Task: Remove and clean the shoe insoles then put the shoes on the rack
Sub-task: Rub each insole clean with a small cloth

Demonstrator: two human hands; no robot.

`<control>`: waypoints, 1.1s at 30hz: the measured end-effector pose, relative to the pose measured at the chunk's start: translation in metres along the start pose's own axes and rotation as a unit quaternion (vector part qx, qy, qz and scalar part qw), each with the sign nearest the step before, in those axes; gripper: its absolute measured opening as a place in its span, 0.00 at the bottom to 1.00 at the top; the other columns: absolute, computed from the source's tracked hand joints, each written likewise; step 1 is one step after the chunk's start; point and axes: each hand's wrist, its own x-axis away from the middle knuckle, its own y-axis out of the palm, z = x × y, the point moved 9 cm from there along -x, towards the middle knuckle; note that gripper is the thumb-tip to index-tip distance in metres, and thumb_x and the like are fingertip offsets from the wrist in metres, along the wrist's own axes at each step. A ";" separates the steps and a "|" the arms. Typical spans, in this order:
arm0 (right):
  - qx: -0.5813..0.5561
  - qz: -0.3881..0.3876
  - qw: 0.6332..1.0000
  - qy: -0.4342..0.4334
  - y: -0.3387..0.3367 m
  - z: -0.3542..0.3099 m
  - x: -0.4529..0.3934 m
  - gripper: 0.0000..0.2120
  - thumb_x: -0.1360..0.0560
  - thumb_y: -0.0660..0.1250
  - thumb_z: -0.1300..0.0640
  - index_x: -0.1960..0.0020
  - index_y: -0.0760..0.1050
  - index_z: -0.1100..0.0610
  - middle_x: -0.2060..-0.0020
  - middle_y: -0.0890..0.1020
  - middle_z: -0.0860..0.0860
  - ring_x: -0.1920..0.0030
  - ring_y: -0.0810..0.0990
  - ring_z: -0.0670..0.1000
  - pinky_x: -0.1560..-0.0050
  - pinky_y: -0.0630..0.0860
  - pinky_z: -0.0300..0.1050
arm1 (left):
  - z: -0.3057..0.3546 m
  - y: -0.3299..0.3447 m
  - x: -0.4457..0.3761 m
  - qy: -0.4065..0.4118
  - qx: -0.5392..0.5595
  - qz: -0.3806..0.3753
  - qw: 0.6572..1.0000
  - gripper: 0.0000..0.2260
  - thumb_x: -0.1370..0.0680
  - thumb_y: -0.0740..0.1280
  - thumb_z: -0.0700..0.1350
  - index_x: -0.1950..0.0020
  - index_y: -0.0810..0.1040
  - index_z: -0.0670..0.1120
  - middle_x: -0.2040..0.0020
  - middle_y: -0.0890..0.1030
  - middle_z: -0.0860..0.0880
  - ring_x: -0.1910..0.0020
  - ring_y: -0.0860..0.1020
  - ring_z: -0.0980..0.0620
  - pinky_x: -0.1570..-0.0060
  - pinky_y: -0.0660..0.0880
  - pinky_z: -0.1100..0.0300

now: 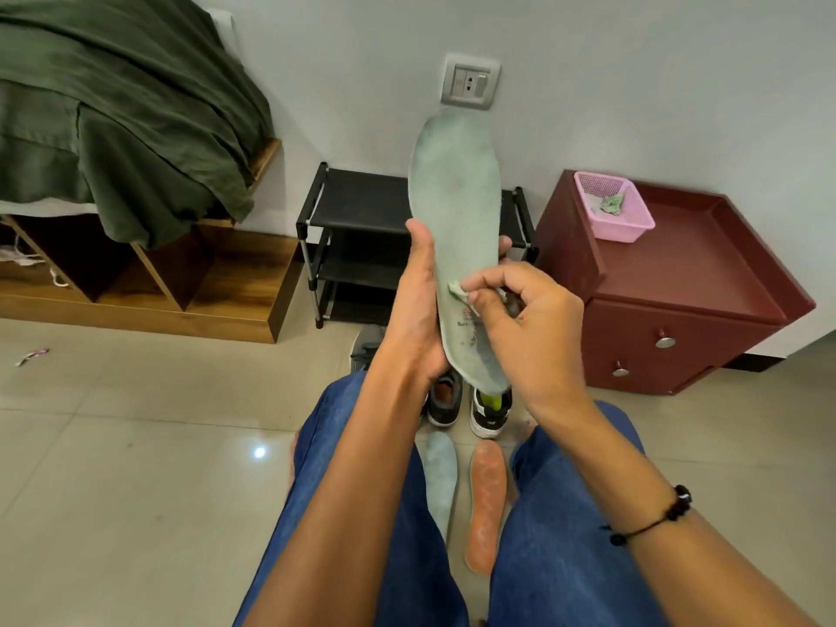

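Note:
My left hand (418, 305) grips a pale green insole (454, 196) upright from behind, toe end up. My right hand (529, 310) pinches a small crumpled wipe (458, 291) and presses it against the insole's lower half. On the floor between my knees lie a second pale green insole (441, 477) and an orange insole (486, 500). Just beyond them stand two black and white shoes (491, 411), one with an orange lining (445, 398). A black shoe rack (357, 246) stands against the wall behind the held insole.
A dark red bedside cabinet (678, 287) to the right carries a pink basket (615, 205) holding a crumpled cloth. A bed with a green blanket (117, 115) and wooden base is at the left. Another grey shoe (366, 350) sits before the rack. Tiled floor spreads at the left.

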 end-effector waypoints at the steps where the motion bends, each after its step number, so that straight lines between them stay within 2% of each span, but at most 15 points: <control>1: 0.000 0.029 1.000 -0.007 -0.002 -0.002 -0.003 0.08 0.29 0.68 0.67 0.57 0.81 0.56 0.59 0.82 0.48 0.54 0.80 0.44 0.52 0.77 0.39 | -0.002 0.003 0.001 -0.002 -0.006 -0.005 1.000 0.34 0.23 0.48 0.66 0.52 0.83 0.42 0.53 0.80 0.42 0.55 0.79 0.48 0.51 0.77 0.55; 4: 0.010 0.097 0.995 -0.034 -0.007 -0.006 -0.012 0.07 0.29 0.67 0.67 0.57 0.80 0.57 0.60 0.81 0.48 0.55 0.79 0.47 0.53 0.77 0.45 | -0.008 0.008 0.003 -0.021 -0.001 -0.018 1.000 0.29 0.22 0.49 0.63 0.45 0.78 0.43 0.54 0.82 0.45 0.53 0.81 0.50 0.50 0.78 0.58; 8: 0.061 0.110 0.986 -0.106 -0.002 -0.019 -0.016 0.04 0.31 0.68 0.66 0.58 0.80 0.59 0.62 0.81 0.49 0.59 0.79 0.52 0.56 0.76 0.54 | -0.010 0.004 0.005 -0.031 0.016 -0.024 0.999 0.28 0.22 0.48 0.63 0.42 0.76 0.44 0.52 0.82 0.45 0.51 0.81 0.50 0.47 0.77 0.57; 10: 0.071 0.127 0.981 -0.128 -0.010 -0.025 -0.022 0.04 0.31 0.68 0.65 0.58 0.80 0.59 0.62 0.81 0.50 0.59 0.79 0.53 0.57 0.76 0.55 | -0.009 0.002 0.004 -0.034 0.030 -0.024 0.999 0.29 0.22 0.46 0.64 0.43 0.76 0.45 0.52 0.82 0.45 0.51 0.80 0.49 0.47 0.76 0.55; 12: 0.059 0.131 0.980 -0.138 -0.019 -0.030 -0.035 0.05 0.30 0.67 0.65 0.55 0.80 0.60 0.60 0.80 0.49 0.56 0.79 0.52 0.54 0.76 0.51 | -0.008 0.001 0.001 -0.033 0.035 -0.020 0.999 0.30 0.22 0.45 0.65 0.46 0.78 0.46 0.54 0.81 0.46 0.54 0.78 0.48 0.53 0.73 0.53; 14: 0.071 0.092 0.981 -0.157 -0.017 -0.035 -0.048 0.07 0.30 0.67 0.65 0.52 0.79 0.61 0.58 0.79 0.48 0.55 0.77 0.46 0.51 0.74 0.41 | -0.009 0.001 0.001 -0.040 0.034 -0.018 0.998 0.31 0.22 0.45 0.66 0.49 0.80 0.48 0.55 0.80 0.46 0.57 0.74 0.48 0.58 0.67 0.52; 16: 0.119 0.021 0.975 -0.189 -0.001 -0.038 -0.056 0.08 0.30 0.67 0.66 0.51 0.80 0.62 0.57 0.80 0.51 0.56 0.77 0.46 0.53 0.71 0.37 | -0.011 0.000 0.000 -0.045 0.040 -0.019 0.998 0.29 0.22 0.45 0.66 0.48 0.79 0.48 0.53 0.79 0.46 0.55 0.74 0.47 0.57 0.65 0.51; 18: 0.173 -0.031 0.960 -0.218 0.016 -0.037 -0.056 0.08 0.31 0.66 0.67 0.52 0.80 0.63 0.58 0.80 0.55 0.56 0.78 0.53 0.54 0.69 0.37 | -0.012 -0.003 -0.001 -0.051 0.055 -0.022 0.997 0.27 0.21 0.47 0.64 0.44 0.77 0.48 0.50 0.79 0.45 0.51 0.75 0.46 0.53 0.66 0.50; 21: 0.215 -0.036 0.944 -0.246 0.026 -0.038 -0.048 0.06 0.32 0.64 0.68 0.58 0.79 0.62 0.63 0.80 0.55 0.60 0.77 0.57 0.58 0.66 0.38 | -0.014 -0.007 0.000 -0.063 0.075 -0.016 0.995 0.24 0.19 0.49 0.60 0.42 0.76 0.46 0.49 0.81 0.45 0.47 0.77 0.48 0.48 0.70 0.51; 25: 0.169 -0.039 0.957 -0.232 0.030 -0.036 -0.025 0.06 0.34 0.65 0.69 0.60 0.79 0.62 0.65 0.80 0.54 0.62 0.77 0.56 0.58 0.69 0.43 | -0.010 -0.008 0.004 -0.070 0.102 -0.023 0.992 0.23 0.19 0.52 0.57 0.46 0.79 0.42 0.51 0.81 0.43 0.49 0.80 0.48 0.45 0.75 0.55; 27: 0.138 -0.045 0.964 -0.225 0.030 -0.034 -0.009 0.06 0.35 0.66 0.70 0.60 0.79 0.63 0.65 0.81 0.54 0.61 0.78 0.56 0.57 0.70 0.44 | -0.003 -0.007 0.007 -0.065 0.089 -0.029 0.993 0.25 0.21 0.53 0.57 0.40 0.76 0.39 0.45 0.79 0.39 0.48 0.79 0.46 0.43 0.76 0.56; 31: 0.121 -0.107 0.955 -0.250 0.030 -0.027 0.007 0.06 0.32 0.65 0.68 0.61 0.80 0.62 0.64 0.82 0.53 0.60 0.79 0.56 0.56 0.72 0.45 | -0.006 -0.010 0.006 -0.070 0.070 -0.012 0.995 0.29 0.20 0.49 0.60 0.37 0.73 0.37 0.43 0.76 0.36 0.51 0.80 0.46 0.54 0.80 0.56; 33: 0.146 -0.126 0.940 -0.280 0.026 -0.028 0.003 0.06 0.31 0.65 0.67 0.61 0.81 0.62 0.65 0.82 0.53 0.61 0.78 0.56 0.56 0.72 0.44 | -0.012 -0.011 0.004 -0.080 0.089 -0.003 0.993 0.31 0.20 0.49 0.61 0.35 0.72 0.36 0.42 0.76 0.37 0.49 0.79 0.45 0.53 0.80 0.55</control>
